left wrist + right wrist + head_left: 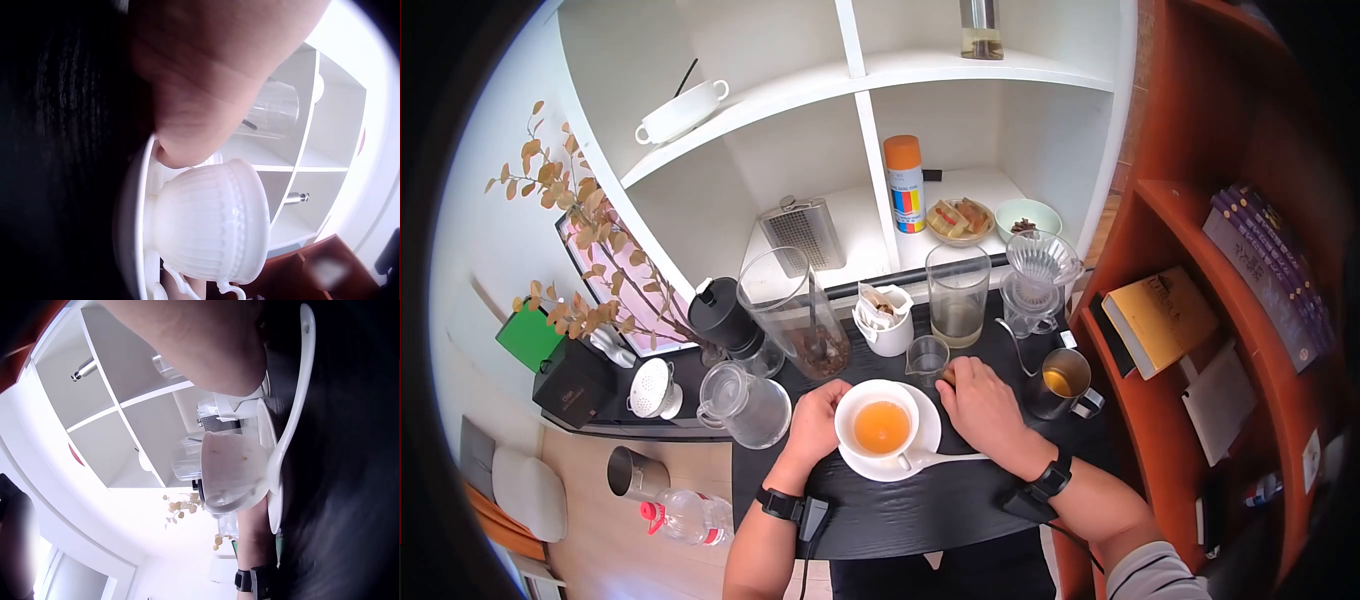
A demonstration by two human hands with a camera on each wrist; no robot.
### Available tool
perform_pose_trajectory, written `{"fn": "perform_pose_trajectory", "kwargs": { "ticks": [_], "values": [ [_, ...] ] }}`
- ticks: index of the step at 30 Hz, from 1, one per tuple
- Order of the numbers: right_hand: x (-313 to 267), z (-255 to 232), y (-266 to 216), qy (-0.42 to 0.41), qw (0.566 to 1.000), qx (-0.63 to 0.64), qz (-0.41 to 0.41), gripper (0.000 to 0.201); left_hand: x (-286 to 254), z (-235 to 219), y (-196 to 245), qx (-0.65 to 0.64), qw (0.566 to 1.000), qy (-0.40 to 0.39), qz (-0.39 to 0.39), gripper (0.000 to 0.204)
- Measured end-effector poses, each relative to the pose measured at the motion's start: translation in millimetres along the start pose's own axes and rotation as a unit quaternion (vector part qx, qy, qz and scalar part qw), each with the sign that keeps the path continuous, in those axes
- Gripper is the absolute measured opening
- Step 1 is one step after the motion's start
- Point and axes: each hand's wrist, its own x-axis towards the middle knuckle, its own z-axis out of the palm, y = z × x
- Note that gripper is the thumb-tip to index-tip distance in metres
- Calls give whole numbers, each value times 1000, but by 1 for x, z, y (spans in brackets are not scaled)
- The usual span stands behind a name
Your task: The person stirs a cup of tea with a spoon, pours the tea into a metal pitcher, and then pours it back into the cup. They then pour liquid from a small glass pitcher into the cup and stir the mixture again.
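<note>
A white cup (848,440) of amber liquid (882,428) stands on a white saucer (931,432) near the front of the black table. My left hand (812,424) pinches the saucer's left rim, the thumb over the edge beside the ribbed cup (203,219) in the left wrist view. A white spoon (299,394) rests on the saucer, its handle pointing right. Behind the saucer, my right hand (988,408) grips the brown handle of a small glass pitcher (926,357); the fingertips are partly hidden.
Behind the hands stand a tall glass jar (795,310), a white mug (887,325), a glass with pale liquid (957,300) and a glass dripper (1035,265). A lidded glass jug (750,405) is left; a metal cup (1062,380) is right. White shelves (730,130) rise behind.
</note>
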Motion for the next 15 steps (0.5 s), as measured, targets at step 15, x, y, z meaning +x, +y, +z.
{"fn": "perform_pose_trajectory", "kwargs": {
  "ticks": [15],
  "values": [
    [1,1,2,-14,1000,2,2,26,0,0,-2,-11,1000,-4,15,23]
  ]
}}
